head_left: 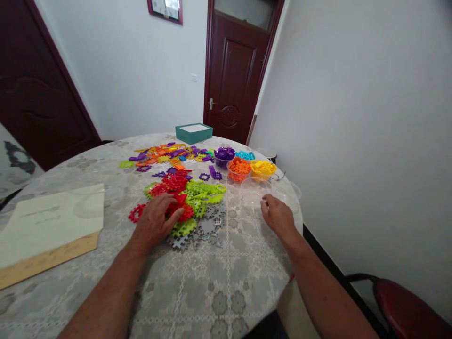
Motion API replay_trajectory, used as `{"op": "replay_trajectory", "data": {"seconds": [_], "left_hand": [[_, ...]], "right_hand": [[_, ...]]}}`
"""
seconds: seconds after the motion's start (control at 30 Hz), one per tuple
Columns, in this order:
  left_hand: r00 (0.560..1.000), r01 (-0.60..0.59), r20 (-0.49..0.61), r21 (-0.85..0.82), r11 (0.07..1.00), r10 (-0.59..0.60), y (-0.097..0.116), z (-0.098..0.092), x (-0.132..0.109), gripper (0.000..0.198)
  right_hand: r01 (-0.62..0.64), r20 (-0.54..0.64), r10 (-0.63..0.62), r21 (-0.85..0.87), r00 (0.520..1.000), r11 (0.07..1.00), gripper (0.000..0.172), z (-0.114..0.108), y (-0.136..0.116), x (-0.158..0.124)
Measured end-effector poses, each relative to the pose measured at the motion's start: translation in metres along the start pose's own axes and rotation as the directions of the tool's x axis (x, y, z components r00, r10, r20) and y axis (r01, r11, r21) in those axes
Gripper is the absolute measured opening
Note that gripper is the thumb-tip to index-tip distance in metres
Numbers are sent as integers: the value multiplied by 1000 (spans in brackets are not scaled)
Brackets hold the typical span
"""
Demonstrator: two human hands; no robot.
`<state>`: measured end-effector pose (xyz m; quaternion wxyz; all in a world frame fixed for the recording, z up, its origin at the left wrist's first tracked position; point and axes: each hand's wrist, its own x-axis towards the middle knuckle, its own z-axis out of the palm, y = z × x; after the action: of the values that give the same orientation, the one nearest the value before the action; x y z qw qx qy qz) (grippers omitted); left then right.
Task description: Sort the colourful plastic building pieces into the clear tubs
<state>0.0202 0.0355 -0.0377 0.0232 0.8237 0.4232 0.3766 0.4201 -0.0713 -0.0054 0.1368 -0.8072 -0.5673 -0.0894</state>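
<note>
Left hand point(154, 219), eight o'clock, touches red pieces point(173, 181), thumb and fingers apart; best go gently. Right hand point(278, 214), four o'clock, curls, hold unclear.

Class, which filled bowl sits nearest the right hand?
The yellow-filled bowl, beyond the right hand; the orange-filled bowl is left of it, the purple-filled bowl farther left.

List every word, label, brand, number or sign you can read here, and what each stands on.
No text can be read with certainty.
Pale sheet on the table: faint lines of marks, too blurred to read.
Wall frame: dark marks inside, too small and blurred to read.
Teal box: no legible lettering.
Plastic pieces: no letters or numbers can be made out.
</note>
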Motion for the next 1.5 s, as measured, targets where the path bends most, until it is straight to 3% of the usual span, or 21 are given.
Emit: {"op": "replay_trajectory", "data": {"seconds": [0.53, 0.67, 0.83, 0.9, 1.0, 1.2, 1.33, 1.5], "left_hand": [[999, -36, -2, 18, 999, 36, 7, -6, 3, 33], [999, -35, -31, 27, 999, 36, 5, -5, 2, 35], [999, -45, 8, 12, 999, 45, 5, -2, 0, 43], [996, -55, 65, 4, 998, 55, 8, -2, -1, 47], [994, -41, 102, -11, 999, 41, 15, -5, -3, 46], [997, -7, 79, -54, 999, 12, 28, -15, -5, 33], [998, 15, 58, -36, 999, -13, 29, -14, -5, 27], [999, 24, 28, -46, 999, -23, 28, -11, -6, 31]], "right_hand": [[-34, 41, 35, -38, 999, 999, 32, 0, 3, -9], [-51, -75, 46, -62, 996, 997, 36, -12, -1, -13], [264, -269, -255, -4, 929, 965, 28, -36, -30, 12], [341, -235, -347, -65, 908, 938, 29, -42, -49, 35], [354, -70, -372, -182, 926, 917, 30, -43, -77, 73], [297, 224, -236, -299, 946, 907, 33, -16, -107, 127], [269, 278, -185, -304, 942, 914, 37, 3, -108, 141], [218, 240, -145, -315, 960, 924, 41, 13, -106, 149]]}}
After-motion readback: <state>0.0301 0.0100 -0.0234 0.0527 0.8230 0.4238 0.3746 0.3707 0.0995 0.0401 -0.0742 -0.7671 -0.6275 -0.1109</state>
